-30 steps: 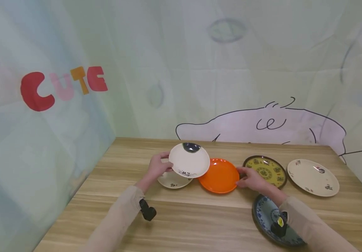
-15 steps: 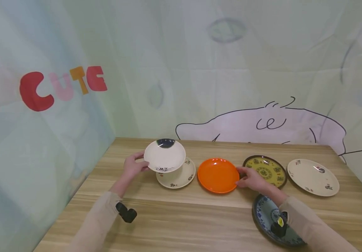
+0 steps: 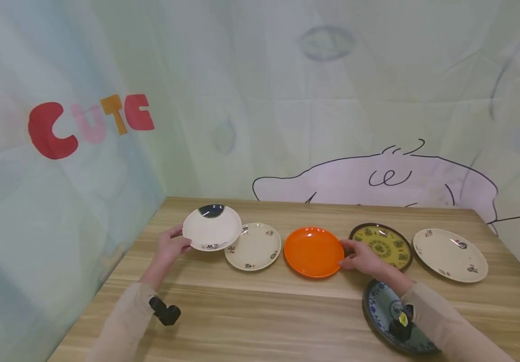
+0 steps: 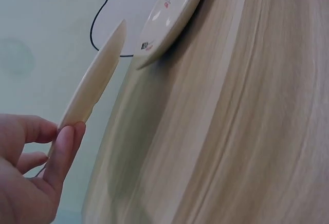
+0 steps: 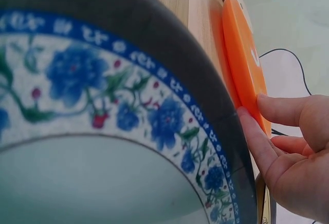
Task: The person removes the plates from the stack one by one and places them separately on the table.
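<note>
My left hand [image 3: 172,246] pinches the left rim of a white plate [image 3: 212,229] that has a dark green patch at its far edge. In the left wrist view that plate [image 4: 95,82] is held tilted above the wooden table, its shadow falling below. To its right lies a cream plate [image 3: 254,247] with small dark motifs, partly overlapped in the head view. My right hand [image 3: 360,256] grips the right edge of an orange plate [image 3: 313,253]. The right wrist view shows thumb and fingers at the rim of the orange plate [image 5: 239,54], which lies on the table.
A yellow plate with a dark rim [image 3: 384,246] lies just beyond my right hand. Farther right is an oval cream plate [image 3: 450,255]. Under my right forearm sits a blue floral plate [image 3: 379,314]. A printed cloth [image 3: 260,100] hangs behind the wooden table [image 3: 251,322].
My left hand has carried the white plate leftward, from over the orange and cream plates to the cream plate's left, uncovering both. The right hand stays at the orange plate.
</note>
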A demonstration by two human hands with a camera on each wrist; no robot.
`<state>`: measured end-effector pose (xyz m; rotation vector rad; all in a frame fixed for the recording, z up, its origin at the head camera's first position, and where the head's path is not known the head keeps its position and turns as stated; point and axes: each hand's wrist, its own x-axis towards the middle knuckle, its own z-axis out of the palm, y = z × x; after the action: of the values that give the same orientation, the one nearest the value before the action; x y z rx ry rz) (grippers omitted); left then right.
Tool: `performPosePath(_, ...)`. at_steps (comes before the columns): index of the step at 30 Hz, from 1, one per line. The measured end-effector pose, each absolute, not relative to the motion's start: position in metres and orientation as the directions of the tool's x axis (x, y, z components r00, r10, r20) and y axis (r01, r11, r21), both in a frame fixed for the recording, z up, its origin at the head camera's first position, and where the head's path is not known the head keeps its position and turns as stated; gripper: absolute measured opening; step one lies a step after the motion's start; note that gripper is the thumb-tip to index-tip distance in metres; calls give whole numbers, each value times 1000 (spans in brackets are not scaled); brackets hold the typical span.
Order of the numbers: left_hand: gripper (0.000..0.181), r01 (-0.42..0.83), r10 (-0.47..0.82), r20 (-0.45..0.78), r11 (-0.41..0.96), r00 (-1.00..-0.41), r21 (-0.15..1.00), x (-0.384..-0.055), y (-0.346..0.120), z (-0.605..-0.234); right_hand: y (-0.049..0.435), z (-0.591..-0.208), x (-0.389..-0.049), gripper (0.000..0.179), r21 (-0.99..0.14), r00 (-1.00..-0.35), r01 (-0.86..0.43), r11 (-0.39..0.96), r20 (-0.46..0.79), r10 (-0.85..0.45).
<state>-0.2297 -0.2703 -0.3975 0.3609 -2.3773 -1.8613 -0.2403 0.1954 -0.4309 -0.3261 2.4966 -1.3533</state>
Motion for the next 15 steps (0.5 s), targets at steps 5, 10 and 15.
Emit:
performPosePath(5, 58, -151, -275, -88, 216, -957, 965, -226, -284, -402, 195, -431, -240, 62, -844, -936, -59, 533, -139, -323)
performPosePath(10, 58, -153, -289, -83, 232, -954, 961, -221, -295, -405, 195, -430, -239, 62, -846, -935, -58, 530, -141, -327)
performPosePath(15, 57, -151, -315, -71, 237, -946, 960, -217, -303, -408, 195, -430, -239, 63, -848, -935, -62, 527, -136, -328)
